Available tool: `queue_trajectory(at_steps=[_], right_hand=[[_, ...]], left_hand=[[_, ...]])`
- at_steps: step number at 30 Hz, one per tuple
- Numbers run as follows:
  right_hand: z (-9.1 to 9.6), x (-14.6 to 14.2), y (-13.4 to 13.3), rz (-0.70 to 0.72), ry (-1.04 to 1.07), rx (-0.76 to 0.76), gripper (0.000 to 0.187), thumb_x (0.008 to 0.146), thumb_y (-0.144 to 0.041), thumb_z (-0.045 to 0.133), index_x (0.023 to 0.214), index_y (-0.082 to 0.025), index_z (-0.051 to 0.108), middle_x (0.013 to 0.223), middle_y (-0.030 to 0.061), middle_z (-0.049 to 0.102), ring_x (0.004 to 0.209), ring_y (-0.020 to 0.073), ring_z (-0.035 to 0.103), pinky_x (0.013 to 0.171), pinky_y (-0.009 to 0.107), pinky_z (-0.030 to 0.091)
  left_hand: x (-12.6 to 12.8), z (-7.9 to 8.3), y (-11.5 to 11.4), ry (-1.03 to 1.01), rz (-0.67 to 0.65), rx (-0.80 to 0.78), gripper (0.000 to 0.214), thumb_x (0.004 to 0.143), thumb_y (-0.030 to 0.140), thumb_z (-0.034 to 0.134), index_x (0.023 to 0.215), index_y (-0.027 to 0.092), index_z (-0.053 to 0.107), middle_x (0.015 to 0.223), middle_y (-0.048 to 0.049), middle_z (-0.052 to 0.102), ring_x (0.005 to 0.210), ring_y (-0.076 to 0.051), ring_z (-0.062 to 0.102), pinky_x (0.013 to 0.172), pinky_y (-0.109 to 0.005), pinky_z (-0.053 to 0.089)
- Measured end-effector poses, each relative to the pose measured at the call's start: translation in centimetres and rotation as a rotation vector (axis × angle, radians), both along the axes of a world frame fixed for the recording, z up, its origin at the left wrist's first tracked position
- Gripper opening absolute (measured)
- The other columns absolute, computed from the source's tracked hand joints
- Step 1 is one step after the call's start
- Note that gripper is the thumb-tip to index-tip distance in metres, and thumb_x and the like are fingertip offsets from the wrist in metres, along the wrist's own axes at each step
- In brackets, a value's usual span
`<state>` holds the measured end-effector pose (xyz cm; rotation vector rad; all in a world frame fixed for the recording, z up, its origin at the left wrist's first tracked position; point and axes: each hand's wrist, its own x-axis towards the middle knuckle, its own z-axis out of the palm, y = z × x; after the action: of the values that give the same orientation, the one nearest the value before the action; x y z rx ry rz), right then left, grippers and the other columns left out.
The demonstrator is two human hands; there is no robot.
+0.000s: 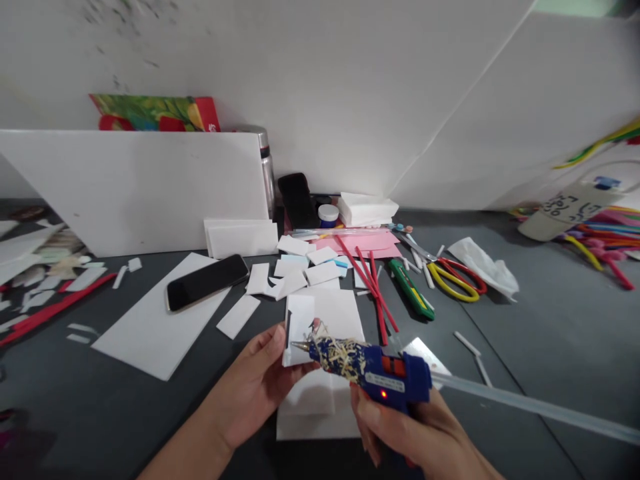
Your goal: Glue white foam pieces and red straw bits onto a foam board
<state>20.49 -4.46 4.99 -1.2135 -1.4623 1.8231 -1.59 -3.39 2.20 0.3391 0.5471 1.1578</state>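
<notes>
While our right hand (405, 427) wraps around the handle of a blue hot-glue gun (371, 363) at the lower right of the frame, fingers curled closed, our left hand (263, 375), at lower centre, pinches a small white card piece (303, 319) by its left edge, the fingers nearly together and partly hidden beneath. We see the metal nozzle (301, 346) pointing left over that card, though we cannot tell whether it touches. Straw-like shreds (340, 359) cling to the gun's front, a red light (383, 393) glows on its side, and a clear glue stick (530, 405) runs from its back to the right edge of the frame. In the middle of the grey tabletop (565, 333) lie scattered white card rectangles (323, 274), with crossed red sticks (379, 301) near their right, then a green utility knife (411, 291), scissors (457, 280) with yellow and red handles, and a crumpled tissue (483, 267). Left of centre we find a smartphone (207, 283) partly on a white sheet (145, 337). At the upper left stands a large white board (150, 193), and at the far right a white container (565, 212) tilts beside colourful pipe cleaners (607, 241)
</notes>
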Motion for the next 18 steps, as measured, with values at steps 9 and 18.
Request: queue_trajectory(at_steps=[9,18], right_hand=[[0.28,0.17,-0.16,0.002,-0.065,-0.058,0.037,0.085,-0.053,0.067,0.088,-0.016,0.068,0.068,0.0039,0.063,0.066,0.0188,0.058,0.062,0.03,0.044],[0.44,-0.06,-0.18,0.016,-0.08,-0.035,0.038,0.084,-0.054,0.066,0.083,-0.017,0.068,0.062,0.0015,0.061,0.061,0.0169,0.057,0.059,0.028,0.042]], left_hand=[[-0.04,0.07,0.19,-0.02,0.048,-0.075,0.024,0.086,0.031,0.072,0.102,0.014,0.077,0.107,-0.0089,0.077,0.098,-0.02,0.07,0.086,-0.026,0.057],[0.27,0.72,0.21,-0.015,0.103,-0.179,0.023,0.074,0.024,0.084,0.095,0.018,0.079,0.102,-0.0049,0.079,0.097,-0.018,0.071,0.089,-0.025,0.056]])
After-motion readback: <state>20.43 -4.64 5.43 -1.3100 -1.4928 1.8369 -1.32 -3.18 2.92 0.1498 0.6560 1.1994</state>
